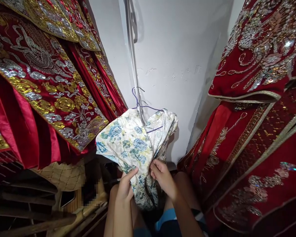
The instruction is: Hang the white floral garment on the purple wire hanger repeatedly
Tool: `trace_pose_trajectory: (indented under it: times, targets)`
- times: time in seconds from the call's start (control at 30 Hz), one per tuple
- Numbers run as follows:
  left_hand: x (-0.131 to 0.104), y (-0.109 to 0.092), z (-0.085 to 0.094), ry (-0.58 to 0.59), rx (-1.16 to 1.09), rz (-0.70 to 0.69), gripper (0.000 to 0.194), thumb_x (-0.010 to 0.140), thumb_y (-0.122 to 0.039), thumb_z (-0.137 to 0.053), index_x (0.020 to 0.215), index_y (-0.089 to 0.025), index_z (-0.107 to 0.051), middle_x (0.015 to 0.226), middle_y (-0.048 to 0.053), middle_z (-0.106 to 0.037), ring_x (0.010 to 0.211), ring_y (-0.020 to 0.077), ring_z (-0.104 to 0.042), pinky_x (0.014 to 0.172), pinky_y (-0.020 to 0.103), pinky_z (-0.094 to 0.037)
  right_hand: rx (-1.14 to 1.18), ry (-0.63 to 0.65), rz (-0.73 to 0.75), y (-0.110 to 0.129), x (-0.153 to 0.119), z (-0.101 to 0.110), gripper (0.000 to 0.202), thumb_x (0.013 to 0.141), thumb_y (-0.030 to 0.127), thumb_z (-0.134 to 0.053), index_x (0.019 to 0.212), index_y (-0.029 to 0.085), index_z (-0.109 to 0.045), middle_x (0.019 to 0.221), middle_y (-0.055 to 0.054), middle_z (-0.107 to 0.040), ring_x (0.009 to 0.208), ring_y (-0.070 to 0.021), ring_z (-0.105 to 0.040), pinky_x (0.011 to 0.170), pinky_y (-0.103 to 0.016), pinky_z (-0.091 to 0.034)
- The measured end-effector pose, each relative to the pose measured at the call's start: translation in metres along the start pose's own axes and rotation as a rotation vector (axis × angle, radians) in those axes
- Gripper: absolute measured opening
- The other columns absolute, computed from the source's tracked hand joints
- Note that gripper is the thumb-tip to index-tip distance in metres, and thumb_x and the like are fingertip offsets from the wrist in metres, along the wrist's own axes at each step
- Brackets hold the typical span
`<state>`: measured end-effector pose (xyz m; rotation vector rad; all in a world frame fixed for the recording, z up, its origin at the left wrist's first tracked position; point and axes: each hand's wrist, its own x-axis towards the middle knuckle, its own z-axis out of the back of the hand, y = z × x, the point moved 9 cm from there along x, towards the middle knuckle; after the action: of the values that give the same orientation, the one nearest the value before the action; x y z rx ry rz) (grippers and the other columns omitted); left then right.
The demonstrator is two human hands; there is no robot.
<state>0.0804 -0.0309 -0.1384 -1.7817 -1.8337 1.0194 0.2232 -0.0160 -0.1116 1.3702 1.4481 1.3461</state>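
Observation:
A white dress or blouse with blue flowers (133, 138) hangs on a thin purple wire hanger (148, 106) in the middle of the view. My left hand (127, 186) grips the cloth at its lower left, the thumb lying on top and the fingers behind. At the front edge my right hand (161, 174) pinches the fabric between thumb and fingers. Both hands are close together, below the garment's chest part. The cloth bunches and hangs down between my wrists. What lies under my right fingertips is hidden.
Red garments with gold and silver embroidery (64, 89) hang at the left. Beaded red garments (256, 108) hang at the right. A pale wall (172, 49) with a metal pole (131, 42) stands behind. Wooden bars (29, 199) and a tan quilted cloth (61, 174) are lower left.

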Motion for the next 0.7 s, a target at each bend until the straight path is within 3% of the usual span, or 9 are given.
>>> trace_pose_trajectory:
  times: [0.1,0.2,0.33,0.47,0.6,0.7]
  targets:
    - [0.000,-0.006,0.005,-0.007,0.039,-0.022,0.085,0.050,-0.024,-0.093,0.129,-0.020,-0.062,0.112,0.010,-0.075,0.115,0.0353,-0.067,0.104,0.046,-0.052,-0.011,-0.013,-0.081,-0.004,-0.003,-0.001,0.029,0.088,0.042,-0.056,0.071,0.020,-0.049,0.049,0.007,-0.042,0.046,-0.0088,-0.036,0.049,-0.023,-0.028]
    - [-0.001,-0.012,0.006,0.005,0.066,-0.045,0.081,0.053,-0.025,-0.091,0.129,-0.021,-0.062,0.114,0.010,-0.075,0.115,0.0346,-0.067,0.103,0.047,-0.052,0.001,0.024,-0.173,-0.012,-0.008,-0.004,0.030,0.088,0.045,-0.057,0.074,0.020,-0.050,0.046,0.007,-0.046,0.041,-0.0080,-0.033,0.045,-0.023,-0.025]
    - [-0.003,-0.011,-0.002,0.066,0.092,-0.033,0.076,0.057,-0.026,-0.089,0.128,-0.020,-0.063,0.114,0.011,-0.074,0.115,0.0351,-0.067,0.103,0.048,-0.051,-0.012,0.046,-0.120,-0.008,-0.009,-0.006,0.039,0.089,0.058,-0.057,0.080,0.020,-0.051,0.051,0.007,-0.052,0.040,-0.0075,-0.035,0.044,-0.023,-0.026]
    - [-0.005,-0.009,-0.002,0.054,0.114,-0.030,0.070,0.057,-0.029,-0.088,0.123,-0.022,-0.064,0.112,0.010,-0.074,0.118,0.0349,-0.064,0.102,0.047,-0.051,-0.032,0.034,-0.040,0.005,-0.009,0.001,0.038,0.092,0.054,-0.055,0.075,0.019,-0.054,0.048,0.006,-0.047,0.045,-0.0092,-0.039,0.048,-0.023,-0.030]
    - [0.004,-0.020,0.017,-0.157,0.162,-0.128,0.051,0.063,-0.024,-0.082,0.111,-0.021,-0.065,0.108,0.009,-0.072,0.119,0.0322,-0.062,0.103,0.044,-0.048,-0.036,-0.045,-0.029,0.013,-0.012,0.018,0.035,0.091,0.043,-0.058,0.068,0.018,-0.059,0.048,0.004,-0.045,0.047,-0.0096,-0.038,0.049,-0.025,-0.028]
    - [-0.002,-0.040,0.037,-0.430,0.255,-0.408,0.042,0.067,-0.021,-0.075,0.107,-0.019,-0.062,0.112,0.008,-0.066,0.122,0.0289,-0.058,0.106,0.041,-0.043,-0.040,-0.055,-0.033,0.013,-0.014,0.020,0.035,0.090,0.040,-0.058,0.063,0.018,-0.058,0.047,0.004,-0.045,0.047,-0.0099,-0.038,0.050,-0.026,-0.027]
